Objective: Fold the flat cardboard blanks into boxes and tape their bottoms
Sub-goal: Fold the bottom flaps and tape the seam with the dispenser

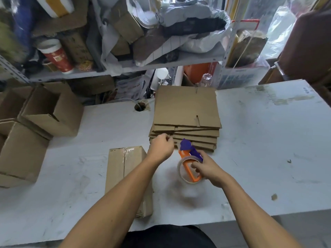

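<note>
A stack of flat cardboard blanks (186, 111) lies at the middle back of the white table (259, 140). In front of it and to the left, a folded box (123, 169) lies with clear tape along its seam, under my left forearm. My right hand (207, 169) grips the orange handle of a tape dispenser (189, 158) with a purple head and a roll of clear tape. My left hand (162, 147) hovers with its fingers curled at the stack's front left corner, just left of the dispenser's head. I see nothing in it.
Several open folded boxes (46, 115) stand at the table's left edge. A round cable hole (140, 106) is in the table behind the taped box. Cluttered metal shelves (125, 68) run along the back.
</note>
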